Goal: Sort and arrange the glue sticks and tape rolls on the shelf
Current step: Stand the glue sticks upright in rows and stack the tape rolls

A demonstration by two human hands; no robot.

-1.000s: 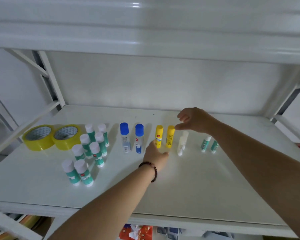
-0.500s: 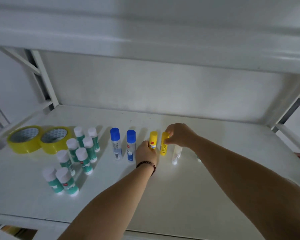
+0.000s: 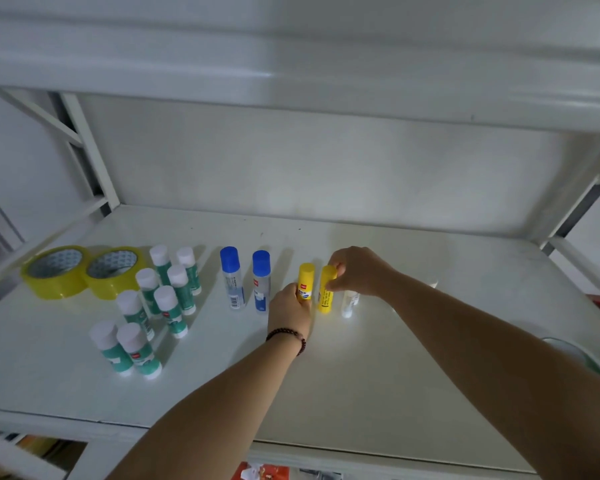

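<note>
Both hands are on the pair of yellow glue sticks standing side by side near the middle of the white shelf (image 3: 378, 375). The left hand (image 3: 290, 311), a dark bead bracelet (image 3: 286, 336) at its wrist, has its fingers closed around the lower body of the left yellow glue stick (image 3: 305, 280); half a second ago it was only just reaching that stick, and a second ago it lay short of it with nothing held. The right hand (image 3: 359, 270) pinches the cap of the right yellow glue stick (image 3: 327, 289) between thumb and fingertips — a second ago it hovered above and to the right, curled, touching neither. Both sticks stand upright, close together but with a thin gap.

Just right of them a white glue stick (image 3: 350, 303) stands partly hidden under the right hand. The two small green-labelled sticks seen farther right a second ago are now covered by the right forearm.

To the left nothing has shifted on the shelf: two blue-capped glue sticks (image 3: 245, 278) stand apart in a row, then a cluster of white-capped green glue sticks (image 3: 153, 306) — eight of them in loose pairs — and at the far left two yellow tape rolls (image 3: 84, 271) lying flat, touching each other.
</note>
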